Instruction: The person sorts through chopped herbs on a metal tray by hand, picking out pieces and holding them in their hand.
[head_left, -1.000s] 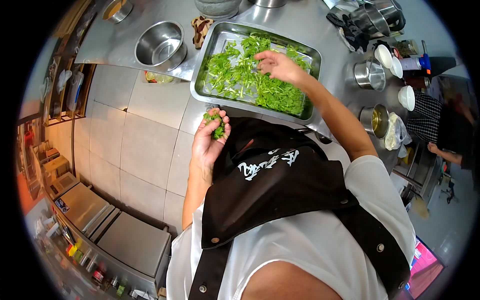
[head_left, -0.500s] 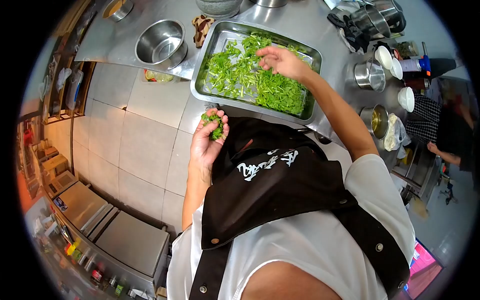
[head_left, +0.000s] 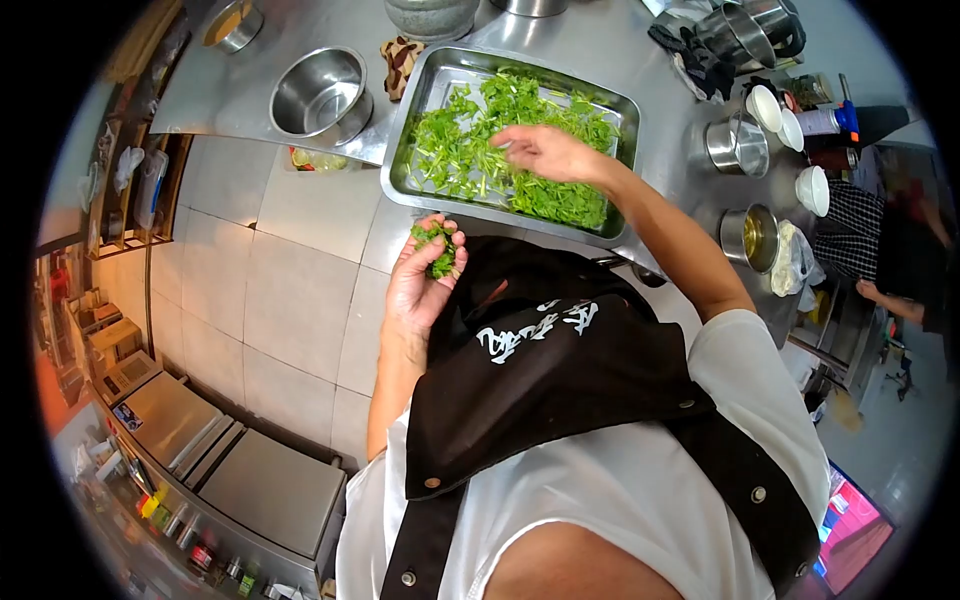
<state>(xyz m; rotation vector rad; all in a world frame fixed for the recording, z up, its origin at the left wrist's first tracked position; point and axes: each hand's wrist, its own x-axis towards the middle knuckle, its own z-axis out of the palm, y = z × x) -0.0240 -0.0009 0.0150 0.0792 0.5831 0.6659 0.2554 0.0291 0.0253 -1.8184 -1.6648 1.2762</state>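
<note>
My left hand (head_left: 425,275) is closed around a small bunch of chopped leafy greens (head_left: 437,252), held just in front of the tray's near edge. Over the middle of a rectangular metal tray (head_left: 395,165) is my right hand (head_left: 545,152), palm down. Its fingertips are smeared by motion, so whether they pinch anything is unclear. Beneath it, chopped green herbs (head_left: 560,205) with pale stems lie spread in the tray, heaped thicker toward the near right. Bare metal shows at the tray's far left.
Left of the tray stand a steel bowl (head_left: 320,95) and a patterned cloth (head_left: 400,65). Behind is a stone-like grey bowl (head_left: 432,18). Steel pots (head_left: 738,147) and white bowls (head_left: 812,190) line the right side. Another person (head_left: 905,260) stands far right.
My right hand has moved left and slightly nearer over the herbs. My left hand has shifted slightly right, still holding its greens.
</note>
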